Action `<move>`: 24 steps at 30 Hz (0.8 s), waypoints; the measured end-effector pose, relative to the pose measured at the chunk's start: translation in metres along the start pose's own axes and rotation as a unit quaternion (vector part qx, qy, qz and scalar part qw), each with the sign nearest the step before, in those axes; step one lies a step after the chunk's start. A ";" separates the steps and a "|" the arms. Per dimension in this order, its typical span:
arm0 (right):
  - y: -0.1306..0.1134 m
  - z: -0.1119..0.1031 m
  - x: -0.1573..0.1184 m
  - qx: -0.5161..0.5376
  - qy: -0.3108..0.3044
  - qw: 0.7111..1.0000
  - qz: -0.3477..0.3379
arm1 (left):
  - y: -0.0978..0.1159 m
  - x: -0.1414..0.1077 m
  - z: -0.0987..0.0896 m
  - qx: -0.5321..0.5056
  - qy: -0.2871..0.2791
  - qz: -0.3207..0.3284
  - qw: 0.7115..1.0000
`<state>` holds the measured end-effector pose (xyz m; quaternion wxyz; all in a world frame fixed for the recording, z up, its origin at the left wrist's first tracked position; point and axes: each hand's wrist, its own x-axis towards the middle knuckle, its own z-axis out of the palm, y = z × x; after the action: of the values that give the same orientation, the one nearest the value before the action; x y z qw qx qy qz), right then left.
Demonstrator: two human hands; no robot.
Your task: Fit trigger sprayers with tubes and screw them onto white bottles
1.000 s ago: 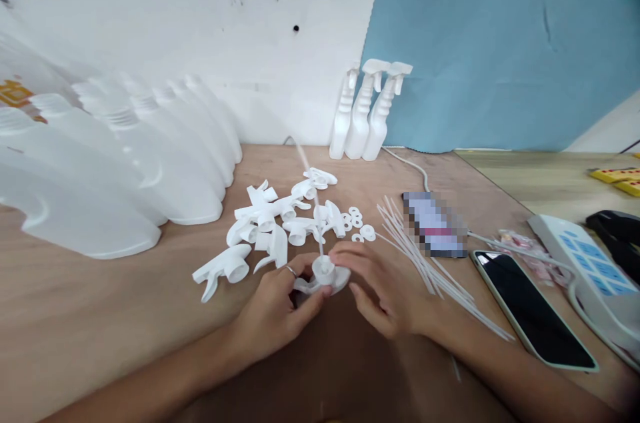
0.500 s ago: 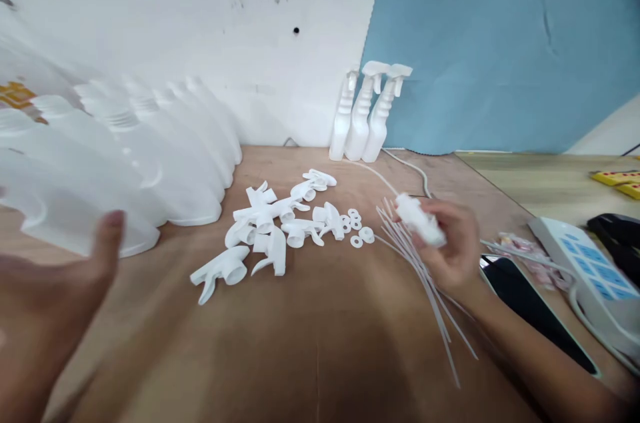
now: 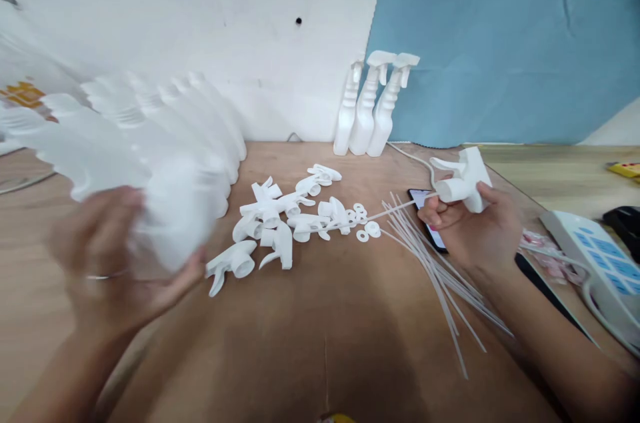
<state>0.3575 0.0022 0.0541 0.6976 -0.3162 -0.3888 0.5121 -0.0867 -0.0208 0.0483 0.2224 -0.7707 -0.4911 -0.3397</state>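
Left hand [image 3: 113,263], fingers wrapped around a blurred white bottle [image 3: 175,216] near the counter's [image 3: 325,343] left edge; right hand [image 3: 467,226] grips a trigger sprayer head [image 3: 463,183] whose thin dip tube [image 3: 385,213] trails over loose washers [image 3: 365,231]. Risk: the tube may snag and scatter them.

Found no legible text. Orange print on the far-left white bottle [image 3: 20,95] too blurred to read. Blue labels on the power strip [image 3: 597,256] too small. Phone screen [image 3: 425,204] mostly hidden, unreadable.
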 end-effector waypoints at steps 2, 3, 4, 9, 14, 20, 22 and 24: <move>-0.003 0.001 0.001 0.000 0.028 1.000 0.000 | 0.021 0.005 0.004 0.037 -0.005 0.066 0.997; -0.004 0.001 0.002 -0.004 0.039 0.999 -0.003 | 0.028 0.006 0.006 0.043 -0.006 0.095 0.994; -0.005 0.001 0.003 -0.010 0.046 0.999 -0.007 | 0.032 0.007 0.010 0.038 -0.010 0.124 0.992; -0.005 -0.003 0.004 -0.003 0.041 0.999 -0.014 | 0.030 0.006 0.019 0.016 -0.057 0.161 0.985; -0.002 -0.004 0.002 0.024 0.049 0.998 -0.007 | 0.029 0.003 0.019 0.007 -0.070 0.147 0.987; 0.007 0.000 -0.003 -0.036 0.006 0.999 0.016 | 0.034 0.002 0.021 -0.003 -0.076 0.163 0.984; 0.011 0.005 -0.008 -0.070 -0.020 0.997 0.039 | 0.035 0.001 0.021 -0.017 -0.067 0.169 0.983; 0.013 0.011 -0.013 -0.090 -0.052 0.992 0.064 | 0.036 0.000 0.021 -0.034 -0.055 0.172 0.983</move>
<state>0.3397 -0.0060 0.0462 0.6106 -0.3751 -0.4478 0.5347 -0.0476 -0.0218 0.0343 0.2238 -0.8682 -0.3512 -0.2699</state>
